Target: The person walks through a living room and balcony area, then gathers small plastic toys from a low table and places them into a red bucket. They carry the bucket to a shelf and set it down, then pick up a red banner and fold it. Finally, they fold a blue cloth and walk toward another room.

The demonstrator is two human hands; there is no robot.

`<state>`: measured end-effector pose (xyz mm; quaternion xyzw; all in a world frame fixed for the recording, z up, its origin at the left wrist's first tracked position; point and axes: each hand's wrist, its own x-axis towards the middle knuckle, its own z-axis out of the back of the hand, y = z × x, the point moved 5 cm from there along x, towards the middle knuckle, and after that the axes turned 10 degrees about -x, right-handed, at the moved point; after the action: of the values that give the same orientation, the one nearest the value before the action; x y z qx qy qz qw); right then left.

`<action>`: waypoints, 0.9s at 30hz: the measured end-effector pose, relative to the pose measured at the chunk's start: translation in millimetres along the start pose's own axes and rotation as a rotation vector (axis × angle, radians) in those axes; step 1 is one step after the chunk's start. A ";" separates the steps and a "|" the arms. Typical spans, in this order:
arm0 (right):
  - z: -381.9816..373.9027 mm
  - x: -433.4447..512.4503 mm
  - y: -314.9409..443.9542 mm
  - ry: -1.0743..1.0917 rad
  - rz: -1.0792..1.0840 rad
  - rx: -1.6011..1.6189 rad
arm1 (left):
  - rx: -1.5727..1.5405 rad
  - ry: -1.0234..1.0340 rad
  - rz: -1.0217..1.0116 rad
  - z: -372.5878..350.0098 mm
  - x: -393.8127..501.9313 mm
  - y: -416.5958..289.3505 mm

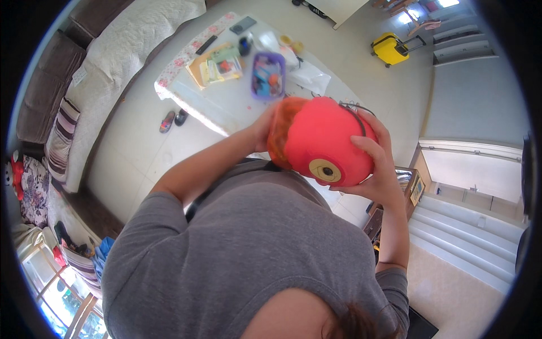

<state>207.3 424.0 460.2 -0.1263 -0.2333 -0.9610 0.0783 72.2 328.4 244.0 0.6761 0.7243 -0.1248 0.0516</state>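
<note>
Between my two hands is a bulky, rounded red object (pixel 324 135) with a glossy orange, see-through-looking part at its left and a beige disc with a dark centre low on its front. I cannot tell its exact kind. My left hand (pixel 263 129) grips the orange side, its fingers mostly hidden behind. My right hand (pixel 377 159) holds the red side, thumb and fingers spread around it. A black cord or strap (pixel 358 118) curves over the top right, by the right fingers. The object is held up in front of my body, nearer than the table.
Beyond stands a low table (pixel 186 99) with a floral edge, bearing a purple plastic basket (pixel 253 80) of small items, papers (pixel 211 72), a black remote control (pixel 206 45) and a clear plastic bag (pixel 311 78). A covered sofa (pixel 123 46) runs along the left; slippers (pixel 167 122) lie on the floor.
</note>
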 end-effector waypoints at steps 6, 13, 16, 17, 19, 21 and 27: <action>-5.5 0.2 4.2 -0.010 -0.020 -0.043 | 0.086 -0.072 -0.086 -3.6 -7.0 -4.2; -17.1 2.2 -8.1 -0.236 -0.307 0.107 | -0.013 -0.032 -0.322 -1.2 -9.8 -16.3; -33.0 1.3 -30.3 -0.380 -0.667 0.503 | 0.031 -0.132 -0.572 -14.7 -16.3 -24.9; -40.5 0.7 -35.9 -0.414 -0.743 0.600 | 0.066 -0.187 -0.671 -19.0 -20.9 -28.8; -52.1 -3.2 -44.8 -0.466 -0.876 0.784 | 0.201 -0.075 -0.818 -22.2 -23.7 -40.5; -60.0 -7.5 -51.5 -0.476 -0.978 0.968 | 0.290 -0.022 -0.852 -18.4 -22.7 -49.4; -26.9 -11.8 -52.4 0.033 -0.939 0.440 | 0.089 -0.160 -0.563 14.7 -10.5 -50.2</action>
<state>202.1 458.6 411.4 0.0266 -0.4602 -0.8225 -0.3331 21.9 311.8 238.0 0.4382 0.8708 -0.2187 0.0423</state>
